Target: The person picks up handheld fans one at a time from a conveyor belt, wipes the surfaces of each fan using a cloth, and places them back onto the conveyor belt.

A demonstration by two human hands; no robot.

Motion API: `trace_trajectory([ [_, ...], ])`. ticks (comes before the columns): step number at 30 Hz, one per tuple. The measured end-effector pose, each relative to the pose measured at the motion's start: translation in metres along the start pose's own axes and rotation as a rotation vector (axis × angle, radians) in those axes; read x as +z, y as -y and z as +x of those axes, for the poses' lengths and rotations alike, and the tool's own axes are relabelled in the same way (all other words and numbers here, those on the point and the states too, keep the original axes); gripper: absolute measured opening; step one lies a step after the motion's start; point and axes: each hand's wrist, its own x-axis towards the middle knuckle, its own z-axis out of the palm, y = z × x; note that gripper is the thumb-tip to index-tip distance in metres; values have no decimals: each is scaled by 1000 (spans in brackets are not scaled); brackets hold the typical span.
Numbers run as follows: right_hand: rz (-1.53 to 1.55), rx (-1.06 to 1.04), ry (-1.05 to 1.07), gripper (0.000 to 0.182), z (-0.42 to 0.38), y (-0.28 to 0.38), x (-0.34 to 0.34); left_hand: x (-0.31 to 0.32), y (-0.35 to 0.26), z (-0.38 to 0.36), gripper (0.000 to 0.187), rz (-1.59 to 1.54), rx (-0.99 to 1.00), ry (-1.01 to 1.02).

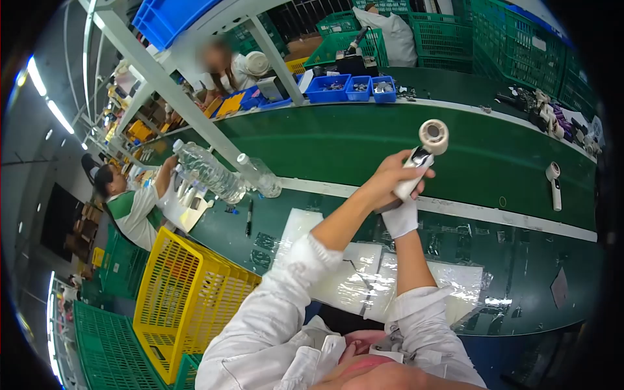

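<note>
A white handheld fan [433, 135] with a round ring-shaped head is held up over the green belt, its head pointing away from me. My left hand [398, 174] is bare and closed around the handle, the thumb along its top near a shiny silver part. Just below, my right hand [400, 218], in a white glove, is closed at the handle's lower end; its fingers are partly hidden behind the left hand. A second white handheld fan [554, 186] lies on the belt to the right.
Clear plastic-covered white sheets [351, 276] lie on the bench below my arms. Left are a pen [249, 218], large clear bottles [211, 170] and a yellow crate [175, 292]. Small blue bins [328, 89] line the far side. Two people work at the left.
</note>
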Motion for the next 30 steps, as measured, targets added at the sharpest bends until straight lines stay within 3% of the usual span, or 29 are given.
trace_trajectory([
  [1,76,3,325,13,27,6,-45,-5,1,-20,48,-83,19,23],
  [3,-246,-28,248,14,6,20,-19,-27,20,-52,48,-147,69,-5],
  [7,-265,-288,135,35,-3,18,-1,-68,51,-88,59,-371,48,-87],
  [9,-195,-241,130,41,0,23,-4,-78,57,-94,77,-320,-12,-189],
  [11,-233,-288,104,39,4,27,-12,-75,50,-101,84,-277,-36,-154],
  [12,-845,-667,73,37,12,27,-29,-81,56,-101,88,-295,-59,-138],
  [13,-1368,-906,62,33,8,28,-29,-83,57,-97,92,-299,-71,-106],
  [14,-1834,-1224,-62,29,2,30,-27,-82,55,-95,97,-269,-94,-72],
  [15,-1894,-1331,-117,28,-5,30,-16,-80,55,-94,101,-235,-130,-70],
  [17,-872,-971,-155,27,-11,12,19,-76,57,-91,102,-145,-165,-82],
  [18,-1034,-1018,-262,31,-22,5,30,-73,62,-88,103,-134,-180,-87],
  [19,-1181,-985,-230,27,-26,3,22,-71,65,-88,104,-119,-192,-98],
  [21,-1306,-1167,103,23,-20,-10,26,-71,69,-87,105,-89,-201,-119],
  [22,-1293,-1090,140,23,-23,-11,31,-73,69,-88,105,-76,-195,-136],
  [25,-1726,-1228,288,28,-27,-12,35,-72,66,-93,100,-89,-221,-239],
  [27,-1759,-1140,366,29,-32,-21,39,-78,71,-87,105,-129,-134,-167],
  [30,-1433,-906,297,26,-30,-24,28,-81,68,-93,103,-148,-146,-189],
])
